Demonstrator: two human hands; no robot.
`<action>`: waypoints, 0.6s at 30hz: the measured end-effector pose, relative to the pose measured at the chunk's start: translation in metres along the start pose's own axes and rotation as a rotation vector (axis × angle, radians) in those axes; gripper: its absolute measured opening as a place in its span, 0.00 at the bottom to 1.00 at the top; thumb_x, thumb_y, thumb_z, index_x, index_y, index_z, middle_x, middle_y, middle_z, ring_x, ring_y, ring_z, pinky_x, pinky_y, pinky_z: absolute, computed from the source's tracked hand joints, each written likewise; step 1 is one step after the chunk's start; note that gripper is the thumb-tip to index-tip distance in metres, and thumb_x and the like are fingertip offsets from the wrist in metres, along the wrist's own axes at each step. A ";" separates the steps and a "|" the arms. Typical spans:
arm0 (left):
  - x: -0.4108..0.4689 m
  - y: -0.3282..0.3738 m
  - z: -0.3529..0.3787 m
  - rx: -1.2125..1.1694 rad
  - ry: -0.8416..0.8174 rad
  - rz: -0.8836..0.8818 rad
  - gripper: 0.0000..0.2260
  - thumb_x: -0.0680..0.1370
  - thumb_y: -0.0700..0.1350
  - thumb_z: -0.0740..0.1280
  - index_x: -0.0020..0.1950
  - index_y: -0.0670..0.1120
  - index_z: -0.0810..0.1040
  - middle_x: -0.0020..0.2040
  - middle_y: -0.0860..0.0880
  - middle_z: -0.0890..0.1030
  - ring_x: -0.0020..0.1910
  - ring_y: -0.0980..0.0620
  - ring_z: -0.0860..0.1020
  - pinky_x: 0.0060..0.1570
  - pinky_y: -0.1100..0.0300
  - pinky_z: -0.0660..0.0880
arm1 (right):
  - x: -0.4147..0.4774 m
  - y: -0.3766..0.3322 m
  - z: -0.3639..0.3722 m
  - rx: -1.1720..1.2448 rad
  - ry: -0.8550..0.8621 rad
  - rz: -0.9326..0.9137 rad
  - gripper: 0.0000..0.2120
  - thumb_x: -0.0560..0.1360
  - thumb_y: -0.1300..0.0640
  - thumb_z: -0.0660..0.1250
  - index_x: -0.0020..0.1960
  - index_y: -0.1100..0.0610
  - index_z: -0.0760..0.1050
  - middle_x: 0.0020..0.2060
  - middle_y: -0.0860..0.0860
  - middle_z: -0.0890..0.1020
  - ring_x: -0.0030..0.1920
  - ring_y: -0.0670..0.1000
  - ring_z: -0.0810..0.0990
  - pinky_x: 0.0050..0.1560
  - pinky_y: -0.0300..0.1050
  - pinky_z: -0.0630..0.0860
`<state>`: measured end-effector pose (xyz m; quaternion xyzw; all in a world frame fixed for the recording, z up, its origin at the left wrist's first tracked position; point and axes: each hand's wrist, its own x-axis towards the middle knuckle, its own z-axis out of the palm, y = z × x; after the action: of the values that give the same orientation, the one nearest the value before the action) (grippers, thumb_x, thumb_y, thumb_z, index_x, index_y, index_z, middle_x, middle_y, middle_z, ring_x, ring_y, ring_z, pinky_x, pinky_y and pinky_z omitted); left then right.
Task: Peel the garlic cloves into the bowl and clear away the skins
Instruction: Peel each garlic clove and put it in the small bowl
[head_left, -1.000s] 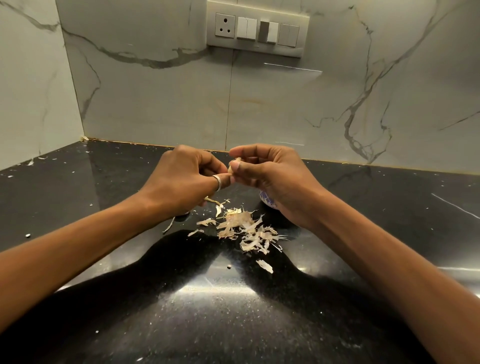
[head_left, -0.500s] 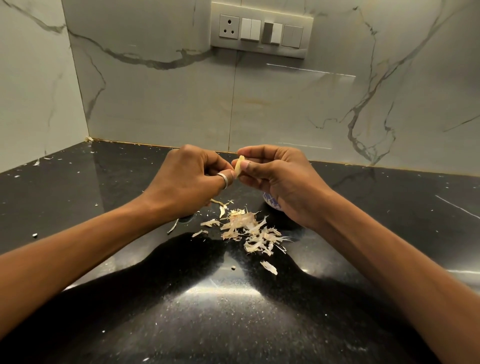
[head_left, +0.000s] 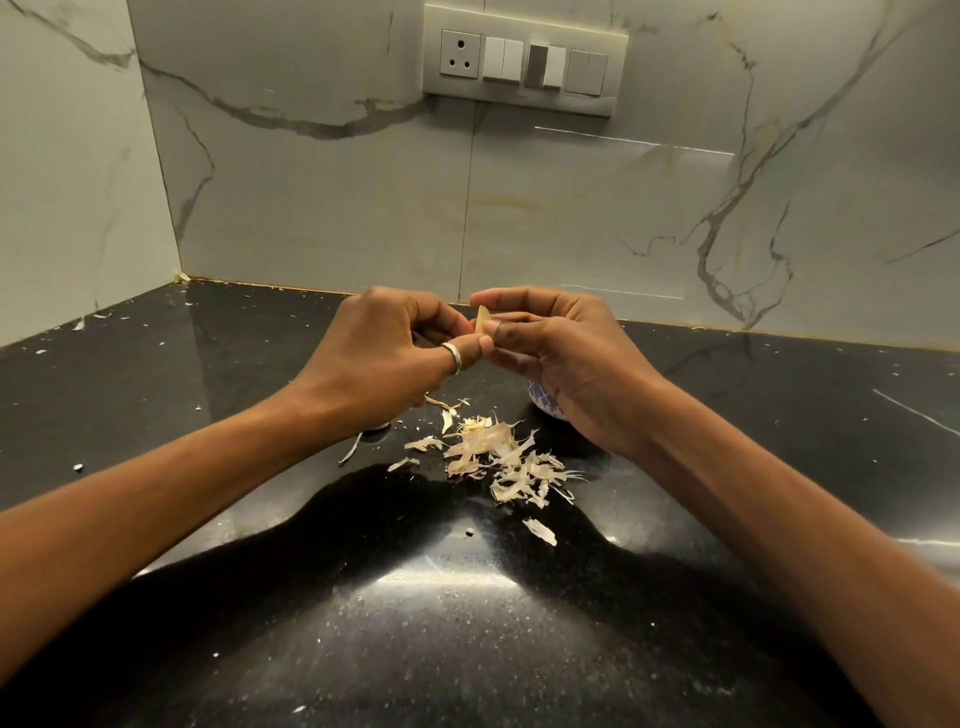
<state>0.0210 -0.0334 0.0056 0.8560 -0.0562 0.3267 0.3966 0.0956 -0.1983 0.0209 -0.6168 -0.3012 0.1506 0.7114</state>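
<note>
Surface (head_left: 467, 623): black polished stone, speckled and glossy.
Skins (head_left: 498, 452): pale, papery, curled shreds in a loose heap, with a few strays beside it.
Bowl (head_left: 543, 402): blue-and-white patterned, mostly hidden under the right hand (head_left: 561, 353).
Garlic clove (head_left: 482, 326): cream, smooth, tapered, held above the surface. The right hand pinches it between thumb and forefinger; the left hand (head_left: 384, 358), fingers curled, nips its other side.
Step, as judged: peeling. The next move calls for a light pull on any clinging skin, then a drop into the bowl.
Wall (head_left: 571, 218): veined marble tile.

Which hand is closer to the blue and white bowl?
Right. The right hand sits in front of the bowl, mostly hiding it; the left hand is off to its left. Both hold the garlic clove.
</note>
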 end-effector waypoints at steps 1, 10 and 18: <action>0.000 0.000 0.000 0.001 -0.001 0.007 0.06 0.74 0.48 0.76 0.46 0.46 0.85 0.31 0.51 0.82 0.27 0.54 0.81 0.28 0.61 0.79 | 0.000 0.000 0.000 -0.001 0.002 -0.003 0.11 0.77 0.73 0.66 0.58 0.66 0.80 0.46 0.58 0.84 0.48 0.52 0.84 0.52 0.41 0.83; 0.000 -0.004 -0.003 -0.003 -0.048 -0.018 0.11 0.79 0.36 0.66 0.50 0.48 0.85 0.40 0.49 0.85 0.31 0.53 0.81 0.31 0.59 0.80 | -0.002 -0.016 -0.010 -0.228 0.030 -0.044 0.09 0.77 0.69 0.68 0.56 0.63 0.81 0.42 0.56 0.83 0.47 0.54 0.82 0.59 0.50 0.81; 0.000 -0.003 -0.007 0.037 -0.032 -0.067 0.13 0.79 0.34 0.64 0.47 0.47 0.86 0.41 0.51 0.85 0.34 0.55 0.82 0.35 0.59 0.82 | 0.009 -0.039 -0.053 -1.101 0.276 -0.178 0.13 0.76 0.58 0.75 0.59 0.57 0.83 0.50 0.53 0.86 0.48 0.50 0.84 0.54 0.48 0.82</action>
<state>0.0183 -0.0267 0.0070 0.8698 -0.0276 0.3004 0.3904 0.1289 -0.2421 0.0577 -0.8825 -0.2903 -0.1709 0.3282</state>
